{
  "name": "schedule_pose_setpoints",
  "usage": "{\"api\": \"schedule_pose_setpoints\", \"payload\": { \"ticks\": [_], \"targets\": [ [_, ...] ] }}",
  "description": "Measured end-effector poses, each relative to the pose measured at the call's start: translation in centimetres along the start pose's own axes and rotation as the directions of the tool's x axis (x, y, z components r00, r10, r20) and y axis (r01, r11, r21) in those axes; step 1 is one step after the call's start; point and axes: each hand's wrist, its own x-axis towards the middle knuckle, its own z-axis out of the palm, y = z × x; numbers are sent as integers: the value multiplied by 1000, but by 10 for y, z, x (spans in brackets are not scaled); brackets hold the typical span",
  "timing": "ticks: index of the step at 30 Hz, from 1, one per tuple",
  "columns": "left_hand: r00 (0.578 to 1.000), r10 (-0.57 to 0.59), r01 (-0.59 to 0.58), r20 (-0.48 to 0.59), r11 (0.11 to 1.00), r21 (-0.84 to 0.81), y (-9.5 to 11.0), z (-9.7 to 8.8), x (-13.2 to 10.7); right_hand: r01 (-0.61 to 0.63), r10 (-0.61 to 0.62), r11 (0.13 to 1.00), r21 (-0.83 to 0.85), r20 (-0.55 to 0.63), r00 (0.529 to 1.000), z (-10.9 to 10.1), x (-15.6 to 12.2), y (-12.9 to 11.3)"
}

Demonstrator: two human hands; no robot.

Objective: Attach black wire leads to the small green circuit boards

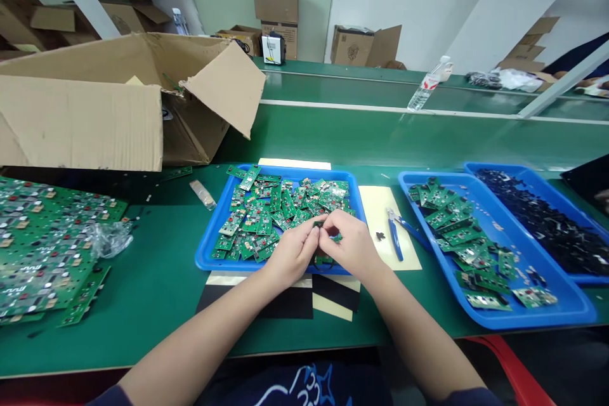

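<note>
My left hand [295, 248] and my right hand [349, 240] meet over the front right part of a blue tray [203, 252]. Both are closed, with thumbs and fingertips pinched together around a small circuit board [318, 224]. Only a dark end of it shows between the fingertips; the rest is hidden by my fingers. Beneath and beyond the hands, the tray is heaped with small green circuit boards [264, 219]. Right of the tray, blue-handled side cutters [394, 238] lie on a cream sheet [380, 198], near a few tiny black pieces [380, 236].
A second blue tray [533, 295] with circuit boards stands right, beside a tray of black parts [537, 219]. Large board panels [42, 235] and a crumpled clear bag [109, 238] lie left. An open cardboard box [80, 120] stands behind them. A water bottle [429, 84] stands at the back.
</note>
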Motion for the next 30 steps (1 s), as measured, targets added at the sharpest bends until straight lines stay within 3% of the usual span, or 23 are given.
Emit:
{"api": "schedule_pose_setpoints", "payload": {
  "ticks": [3,5,9,13,17,20,24,26,28,30],
  "targets": [
    [997,-71,71,9,991,-110,2,-1,1,-182,179,981,63,45,983,0,-1,-2],
    [993,-117,116,11,969,-217,4,-3,1,-231,229,967,110,31,973,1,-2,-2],
    [988,-155,146,11,904,-401,6,-6,2,-147,161,963,224,-43,986,-1,-1,3],
    [980,-199,168,-11,854,-492,4,-8,3,-69,77,961,269,-21,997,-5,2,7],
    [980,-198,167,-11,856,-489,3,-10,3,-30,44,974,227,-56,997,-11,6,11],
    [982,-157,190,109,872,-451,6,-12,3,42,-25,987,156,-108,994,-16,7,12],
    [951,-116,222,287,903,-369,10,-16,3,189,-174,977,99,-142,974,-18,6,11],
    [938,-116,226,326,919,-323,10,-17,3,206,-183,973,101,-200,963,-17,5,11],
    [951,-138,223,276,925,-306,8,-17,4,160,-109,977,140,-320,941,-19,5,13],
    [977,-168,201,131,934,-296,5,-19,6,111,-18,978,177,-460,888,-22,6,16]
  ]
}}
